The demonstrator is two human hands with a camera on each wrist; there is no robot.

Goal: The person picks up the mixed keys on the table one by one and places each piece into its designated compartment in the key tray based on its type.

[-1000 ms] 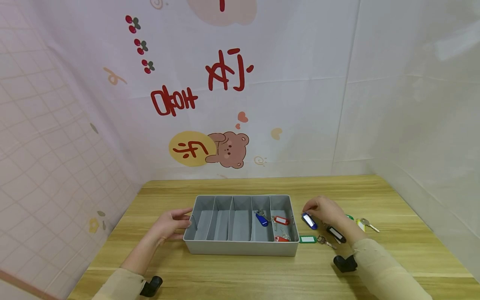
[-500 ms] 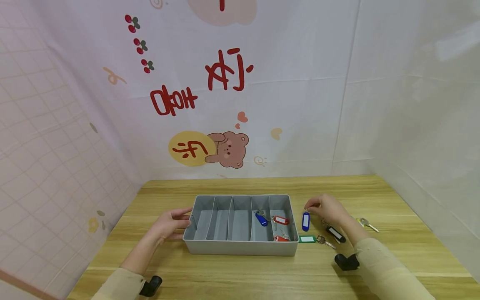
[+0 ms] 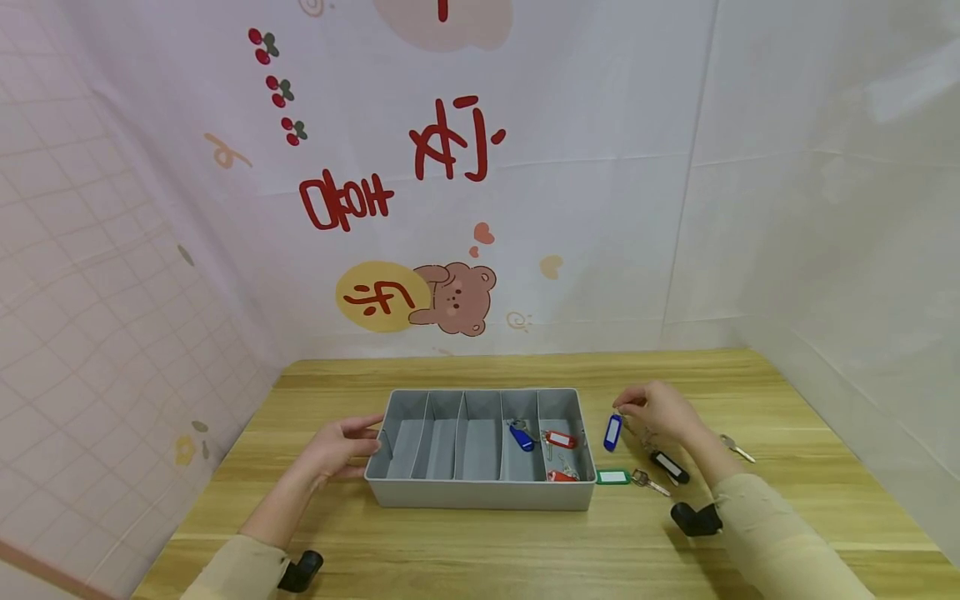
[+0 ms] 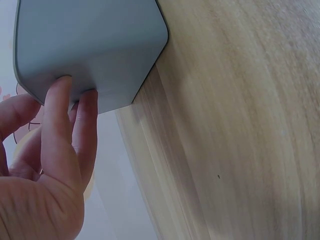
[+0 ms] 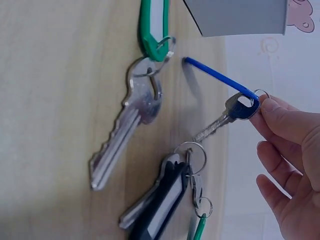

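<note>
My right hand (image 3: 660,412) pinches the metal ring of a blue key tag (image 3: 612,433) between thumb and fingertips, right of the grey divided tray (image 3: 480,494). In the right wrist view a key (image 5: 240,106) hangs from that ring, and the blue tag tilts with its lower end close over the table. My left hand (image 3: 337,447) rests its extended fingertips on the tray's left end wall; the left wrist view shows these fingers (image 4: 60,120) against the outer wall. Inside the tray, another blue key tag (image 3: 521,437) and two red key tags (image 3: 560,439) lie in the two right compartments.
A green key tag (image 3: 613,477) with its key lies beside the tray's front right corner. Close to my right hand lie a black key tag (image 3: 670,467) with a key and a second green tag (image 5: 200,227). Another key (image 3: 738,448) lies farther right. A printed cloth wall stands behind.
My right hand has lifted the blue key tag by its ring and drawn slightly back and right; the tag has swung to hang down. The left hand keeps its place at the tray.
</note>
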